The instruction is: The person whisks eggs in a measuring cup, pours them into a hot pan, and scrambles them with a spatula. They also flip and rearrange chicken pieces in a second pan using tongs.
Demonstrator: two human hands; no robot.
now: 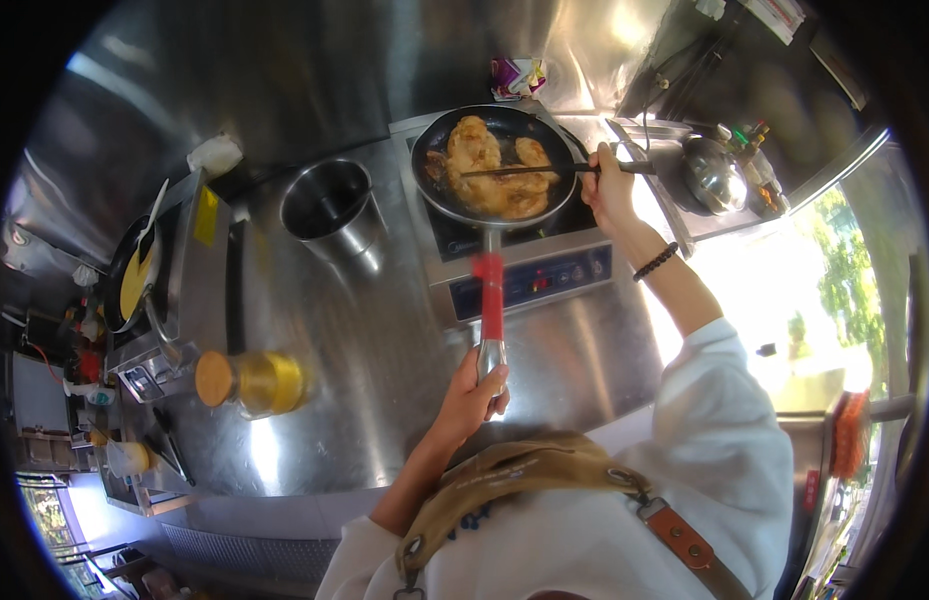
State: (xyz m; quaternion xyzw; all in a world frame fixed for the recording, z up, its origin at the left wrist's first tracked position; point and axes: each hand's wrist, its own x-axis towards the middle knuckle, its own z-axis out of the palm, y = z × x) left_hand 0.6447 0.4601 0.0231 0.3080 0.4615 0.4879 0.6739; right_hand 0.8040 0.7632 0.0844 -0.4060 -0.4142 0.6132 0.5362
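Observation:
My left hand [475,394] grips the metal end of a frying pan handle [492,300], which has a red sleeve. The black frying pan [427,184] rests on an induction cooker [442,259] whose panel is lit. Browned pieces of meat [475,146], probably chicken, lie in it. In my right hand [608,187] is a pair of dark chopsticks [524,170]; I cannot tell the two sticks apart clearly. Their tips reach across the pan and touch the meat, with the far ends sticking out to the right of my hand.
A deep steel pot [329,210] stands left of the cooker. Nearer me is a glass jar of yellow oil [273,382] with a wooden lid. Further left, a second pan [115,300] holds something yellow and a spatula [155,206]. A steel bowl [712,176] sits at right.

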